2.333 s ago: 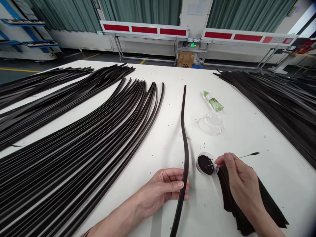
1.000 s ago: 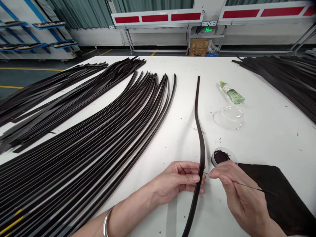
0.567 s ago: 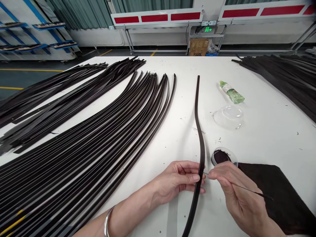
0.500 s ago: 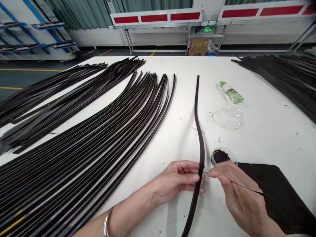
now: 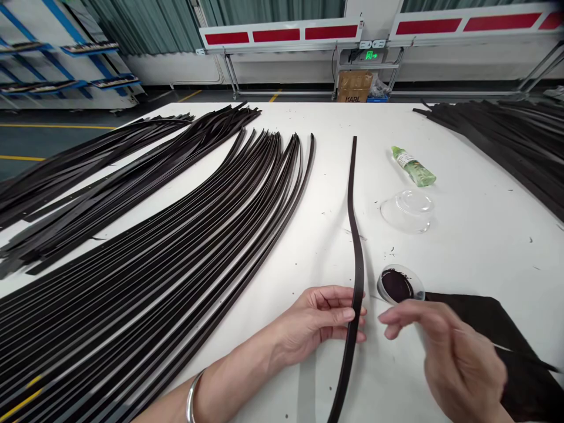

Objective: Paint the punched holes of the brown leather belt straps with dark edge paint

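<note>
A long, narrow black strip (image 5: 359, 267) bends gently across the white table. My left hand (image 5: 315, 320) is closed on its lower part, thumb on top and fingers beneath. To the right, my right hand (image 5: 449, 352) is bent round a thin stick-like tool (image 5: 524, 356), whose dark end sticks out behind the hand; its exact kind is unclear. The fingers are slightly blurred and stand apart from the strip. Just beyond them sits a small clear dish (image 5: 418, 281) holding dark paint-like matter (image 5: 396, 284). A black sheet (image 5: 467, 305) lies partly under my right hand.
Many black strips (image 5: 211, 235) fan across the left side, with looser black bundles (image 5: 176, 153) behind. Further right are a green squeeze bottle (image 5: 414, 166), an upturned clear cup (image 5: 408, 210) and another black pile (image 5: 497, 135). Small dark scraps dot the white table (image 5: 282, 282).
My right hand has drawn back to the right, away from the strip, taking the thin tool with it. More of the dish shows. My left hand keeps its hold.
</note>
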### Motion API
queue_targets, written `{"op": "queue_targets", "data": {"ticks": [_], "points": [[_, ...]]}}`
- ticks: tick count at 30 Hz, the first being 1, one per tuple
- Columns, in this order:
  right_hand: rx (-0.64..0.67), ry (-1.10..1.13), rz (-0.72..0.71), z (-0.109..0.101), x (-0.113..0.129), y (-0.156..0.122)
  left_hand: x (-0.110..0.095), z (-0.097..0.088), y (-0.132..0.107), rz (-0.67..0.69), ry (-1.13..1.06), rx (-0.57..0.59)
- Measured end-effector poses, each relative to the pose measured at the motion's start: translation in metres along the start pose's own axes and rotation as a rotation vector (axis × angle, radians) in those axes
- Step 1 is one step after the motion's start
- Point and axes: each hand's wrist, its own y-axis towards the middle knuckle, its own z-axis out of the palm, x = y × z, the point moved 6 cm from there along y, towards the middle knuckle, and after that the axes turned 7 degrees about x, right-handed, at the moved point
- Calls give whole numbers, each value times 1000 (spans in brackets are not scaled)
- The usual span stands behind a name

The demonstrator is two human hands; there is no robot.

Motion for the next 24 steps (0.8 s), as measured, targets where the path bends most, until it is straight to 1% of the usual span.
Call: {"op": "queue_targets", "data": {"ticks": [2,3,5,7,9,11,14,17,20,22,24], "points": [[-130,13,179,-7,-10,-5,-1,2,-1,2,-9,-4],[-153,31,254,-7,-14,-6,-2,2,-1,3,-14,-4],[-112,87,361,1,-21,-4,-3,4,-2,11,-26,3],[-52,174,426,12,-27,2,-4,5,-2,30,-44,23],[-31,268,472,20,-33,11,-5,5,-2,50,-57,38],[-47,319,505,21,-38,23,-4,5,-3,50,-60,32],[-94,310,535,13,-43,41,-1,3,-5,13,-56,-2],[-59,251,510,4,-42,52,-1,2,-6,-4,-57,-29],[-55,226,449,-9,-41,47,-1,0,-6,-3,-70,-52],[-61,174,472,-20,-45,36,0,-2,-5,-2,-74,-76],[-27,51,516,-29,-50,25,1,-5,-4,-3,-67,-103]]}}
